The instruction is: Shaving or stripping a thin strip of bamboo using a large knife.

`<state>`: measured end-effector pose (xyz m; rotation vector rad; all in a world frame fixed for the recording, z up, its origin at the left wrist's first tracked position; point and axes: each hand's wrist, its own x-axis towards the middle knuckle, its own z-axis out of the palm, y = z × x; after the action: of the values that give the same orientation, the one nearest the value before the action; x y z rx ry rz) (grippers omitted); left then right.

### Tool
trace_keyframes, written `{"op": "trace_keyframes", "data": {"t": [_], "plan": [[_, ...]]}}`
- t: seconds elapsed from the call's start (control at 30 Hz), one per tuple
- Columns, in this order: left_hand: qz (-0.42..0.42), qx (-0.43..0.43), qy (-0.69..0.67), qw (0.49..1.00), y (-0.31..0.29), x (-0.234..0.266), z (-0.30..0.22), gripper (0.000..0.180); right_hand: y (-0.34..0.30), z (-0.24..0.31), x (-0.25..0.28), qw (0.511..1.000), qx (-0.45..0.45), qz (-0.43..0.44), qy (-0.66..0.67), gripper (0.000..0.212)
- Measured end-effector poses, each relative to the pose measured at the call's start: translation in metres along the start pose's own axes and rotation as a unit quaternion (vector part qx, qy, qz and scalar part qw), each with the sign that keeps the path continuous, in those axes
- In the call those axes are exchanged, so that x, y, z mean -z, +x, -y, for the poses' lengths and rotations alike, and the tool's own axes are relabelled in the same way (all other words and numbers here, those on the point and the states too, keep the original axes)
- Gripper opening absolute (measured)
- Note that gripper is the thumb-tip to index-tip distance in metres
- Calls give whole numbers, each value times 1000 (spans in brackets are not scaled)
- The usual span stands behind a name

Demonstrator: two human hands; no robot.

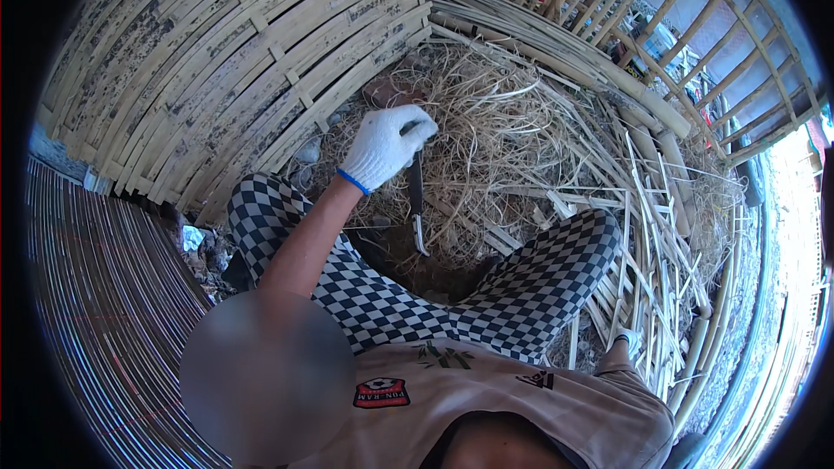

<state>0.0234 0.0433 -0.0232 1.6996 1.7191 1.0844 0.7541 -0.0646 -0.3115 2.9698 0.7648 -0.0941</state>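
My left hand, in a white knit glove with a blue cuff, is out in front of me above a heap of shavings. Its thumb and fingers are closed on a slim knife with a long dark handle; the pale metal end points down toward my lap. Off to my right, my right hand, gloved too, reaches down among split bamboo strips. It is small in view and partly hidden, so whether its fingers grip a strip does not show.
Curly bamboo shavings cover the ground before my crossed legs in checkered trousers. A woven bamboo panel stands at the left. Bamboo poles and a slatted lattice border the far right side. A striped dark surface lies at the lower left.
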Motion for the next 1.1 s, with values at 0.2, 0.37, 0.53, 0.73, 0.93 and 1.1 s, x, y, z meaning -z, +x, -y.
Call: {"op": "trace_keyframes", "data": {"t": [0.2, 0.37, 0.53, 0.73, 0.93, 1.1], "plan": [[52, 87, 102, 990, 9, 10, 14, 31, 19, -19, -12, 1000, 4, 10, 3, 48], [-37, -68, 61, 995, 7, 4, 29, 48, 36, -31, -28, 992, 69, -50, 90, 42], [-51, -94, -12, 994, 2, 6, 32, 45, -9, -13, -28, 949, 51, 126, 285, 50], [9, 57, -60, 997, -10, 33, 6, 22, -80, 34, 42, 980, 78, 24, 182, 45], [-62, 41, 64, 995, -15, 50, 6, 22, -106, 52, 91, 971, 100, 43, 210, 50], [-169, -119, 22, 978, -9, 44, 22, 37, -117, 52, 98, 907, -15, 260, 332, 54]]}}
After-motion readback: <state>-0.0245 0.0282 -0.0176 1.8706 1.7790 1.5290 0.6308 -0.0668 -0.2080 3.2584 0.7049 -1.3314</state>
